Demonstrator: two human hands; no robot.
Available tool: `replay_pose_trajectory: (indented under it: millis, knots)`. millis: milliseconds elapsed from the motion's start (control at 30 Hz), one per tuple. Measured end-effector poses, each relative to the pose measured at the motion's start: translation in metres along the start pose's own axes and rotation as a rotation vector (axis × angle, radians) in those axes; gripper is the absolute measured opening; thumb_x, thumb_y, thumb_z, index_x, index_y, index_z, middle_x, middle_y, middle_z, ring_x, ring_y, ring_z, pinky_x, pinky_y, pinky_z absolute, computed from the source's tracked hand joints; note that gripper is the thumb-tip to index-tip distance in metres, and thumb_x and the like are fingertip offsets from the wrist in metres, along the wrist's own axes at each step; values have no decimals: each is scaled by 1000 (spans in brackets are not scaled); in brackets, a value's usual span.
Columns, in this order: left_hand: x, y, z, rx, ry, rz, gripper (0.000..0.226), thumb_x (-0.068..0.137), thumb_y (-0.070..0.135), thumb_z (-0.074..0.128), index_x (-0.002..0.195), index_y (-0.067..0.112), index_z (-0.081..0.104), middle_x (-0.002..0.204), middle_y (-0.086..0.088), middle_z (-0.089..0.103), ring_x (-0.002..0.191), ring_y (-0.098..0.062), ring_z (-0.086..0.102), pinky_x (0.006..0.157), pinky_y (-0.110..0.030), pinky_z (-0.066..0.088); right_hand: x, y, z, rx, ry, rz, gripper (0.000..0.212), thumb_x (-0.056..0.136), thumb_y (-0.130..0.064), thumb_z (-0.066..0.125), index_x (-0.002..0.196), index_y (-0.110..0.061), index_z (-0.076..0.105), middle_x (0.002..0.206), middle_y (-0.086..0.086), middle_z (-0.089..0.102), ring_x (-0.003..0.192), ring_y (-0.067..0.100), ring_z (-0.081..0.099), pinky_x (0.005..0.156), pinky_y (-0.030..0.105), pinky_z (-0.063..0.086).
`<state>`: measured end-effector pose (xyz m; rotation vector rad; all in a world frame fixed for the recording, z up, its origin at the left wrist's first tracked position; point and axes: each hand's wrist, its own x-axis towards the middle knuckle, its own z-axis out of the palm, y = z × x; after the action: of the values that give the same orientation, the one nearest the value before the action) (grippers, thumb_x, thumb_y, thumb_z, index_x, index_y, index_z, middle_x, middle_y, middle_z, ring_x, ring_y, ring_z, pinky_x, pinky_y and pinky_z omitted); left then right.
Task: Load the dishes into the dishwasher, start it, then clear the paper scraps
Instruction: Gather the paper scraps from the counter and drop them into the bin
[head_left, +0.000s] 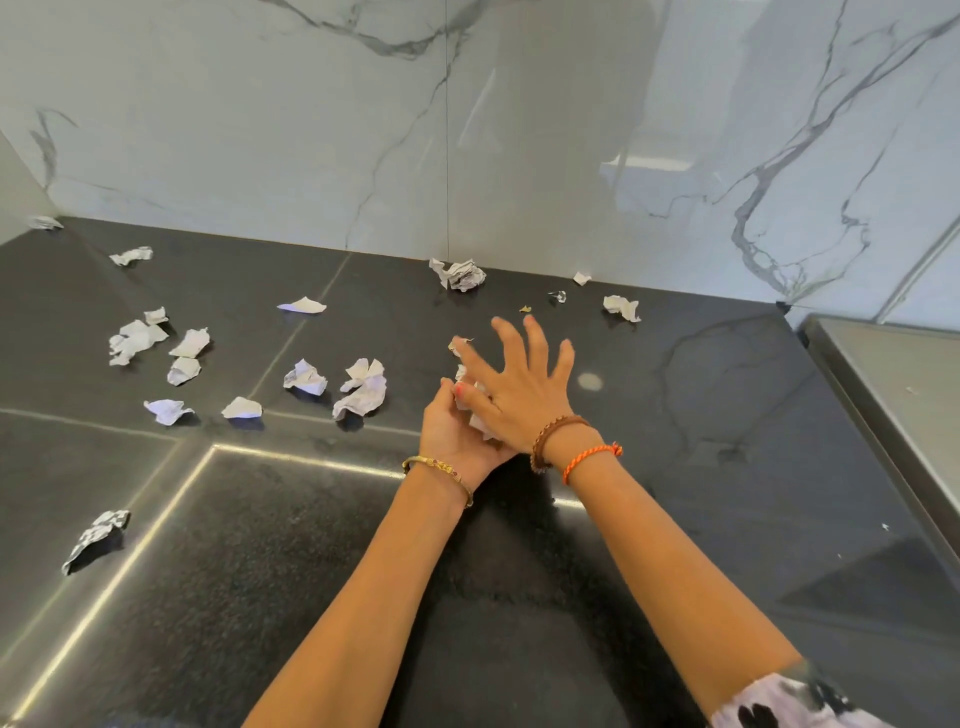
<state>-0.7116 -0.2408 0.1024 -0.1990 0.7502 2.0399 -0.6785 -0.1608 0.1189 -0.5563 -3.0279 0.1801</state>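
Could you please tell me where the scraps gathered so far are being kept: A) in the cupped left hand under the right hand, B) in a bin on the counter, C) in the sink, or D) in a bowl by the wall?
A: white scraps sit in the left hand, with the right hand spread over them.

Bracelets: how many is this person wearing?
3. A gold bangle is on the left wrist. A brown beaded bracelet and an orange cord are side by side on the right wrist. The brown one may be two strands.
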Motion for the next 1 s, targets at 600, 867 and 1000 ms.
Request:
replay_pose_trajectory:
  millis: [600, 867, 1000]
  knots:
    - [12, 7, 5, -101, 229, 215, 21, 93, 19, 47, 73, 14, 49, 65, -1, 47, 65, -16, 49, 62, -29, 47, -31, 36, 47, 214, 89, 141, 60, 95, -48, 37, 145, -16, 27, 152, 16, 15, 142, 30, 10, 115, 36, 9]
    - [35, 25, 11, 93, 328, 424, 15, 92, 10, 49, 81, 18, 56, 76, 0, 54, 67, -17, 56, 52, -23, 53, 48, 92, 43, 67, 33, 337, 66, 94, -58, 25, 149, -27, 5, 156, 14, -9, 141, 36, -16, 113, 49, -9]
    - [41, 36, 16, 152, 346, 530, 13, 90, 10, 51, 83, 19, 57, 82, 0, 53, 73, -18, 59, 61, -28, 52, 84, 116, 40, 82, 101, 441, 68, 91, -62, 29, 148, -35, 5, 155, 14, -12, 137, 44, -20, 108, 57, -13]
